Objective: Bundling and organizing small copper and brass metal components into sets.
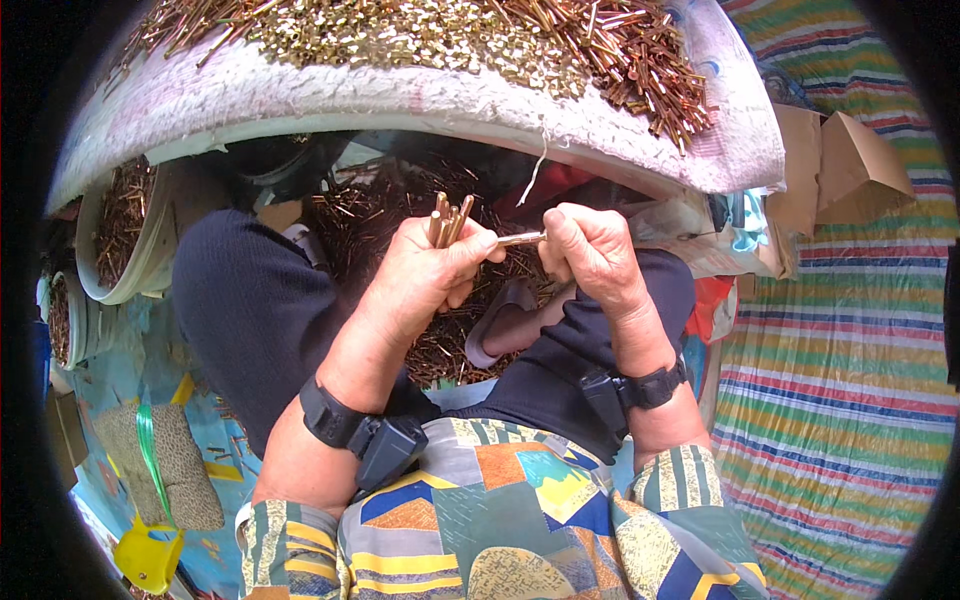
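My left hand [418, 275] is closed around a small bunch of thin copper-coloured rods [448, 222], their ends poking up past the thumb. Between that hand's thumb and fingertips, one more metal rod [520, 239] points sideways to the right. At its other end my right hand [597, 255] is closed in a pinch, with thumb over curled fingers. Whether a small part sits inside the right fingers is hidden. Both hands are above my lap, just short of the table edge.
A cloth-covered table [330, 100] holds small gold-coloured pieces [420, 35] and loose copper rods [645, 70]. More rods [450, 345] lie below, between my legs. White buckets [145, 270] of rods stand at left, near a cushion [185, 480]. At right are a cardboard box [860, 170] and striped sheeting [830, 400].
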`<state>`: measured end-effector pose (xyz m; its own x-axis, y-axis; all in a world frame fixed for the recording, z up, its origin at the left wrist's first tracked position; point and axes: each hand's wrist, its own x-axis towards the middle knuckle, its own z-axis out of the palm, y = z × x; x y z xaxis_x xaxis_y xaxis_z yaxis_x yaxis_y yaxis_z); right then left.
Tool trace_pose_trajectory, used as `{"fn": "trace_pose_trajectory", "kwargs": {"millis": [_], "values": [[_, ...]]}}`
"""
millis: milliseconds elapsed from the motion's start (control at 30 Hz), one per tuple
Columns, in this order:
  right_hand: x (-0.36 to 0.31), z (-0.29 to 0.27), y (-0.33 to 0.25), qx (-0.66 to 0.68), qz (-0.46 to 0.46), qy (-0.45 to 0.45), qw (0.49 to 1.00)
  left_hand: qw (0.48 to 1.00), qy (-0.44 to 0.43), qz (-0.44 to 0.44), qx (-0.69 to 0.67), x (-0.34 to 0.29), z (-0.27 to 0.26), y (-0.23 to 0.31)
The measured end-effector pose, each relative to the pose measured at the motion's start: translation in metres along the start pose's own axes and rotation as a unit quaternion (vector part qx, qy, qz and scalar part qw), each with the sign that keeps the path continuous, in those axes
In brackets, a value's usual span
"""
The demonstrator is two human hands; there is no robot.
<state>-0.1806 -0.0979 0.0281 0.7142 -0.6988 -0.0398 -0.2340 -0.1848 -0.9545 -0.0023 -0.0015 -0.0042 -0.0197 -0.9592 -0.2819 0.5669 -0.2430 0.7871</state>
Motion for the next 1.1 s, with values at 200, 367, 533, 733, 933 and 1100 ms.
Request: {"fn": "trace_pose_trajectory", "kwargs": {"millis": [200,367,533,733,933,1100], "values": [[0.000,0.018,-0.008,0.028,-0.022,0.064,0.997,1.000,0.010,-0.010,0.011,0.000,-0.001,0.002],[0.000,0.009,-0.005,0.019,0.047,0.050,0.997,1.000,-0.001,-0.005,0.009,0.000,-0.002,-0.001],[0.002,0.006,-0.004,0.043,0.025,0.134,0.990,0.995,0.076,0.006,0.064,-0.001,0.007,0.009],[0.007,0.050,-0.012,0.052,-0.033,0.039,0.997,0.995,-0.029,-0.009,0.093,-0.001,0.008,0.003],[0.005,0.046,-0.010,0.061,0.013,0.015,0.998,0.991,-0.048,-0.027,0.120,-0.002,0.002,0.004],[0.000,0.039,-0.020,0.084,0.027,0.039,0.995,0.992,-0.090,-0.039,0.086,0.000,0.001,0.007]]}}
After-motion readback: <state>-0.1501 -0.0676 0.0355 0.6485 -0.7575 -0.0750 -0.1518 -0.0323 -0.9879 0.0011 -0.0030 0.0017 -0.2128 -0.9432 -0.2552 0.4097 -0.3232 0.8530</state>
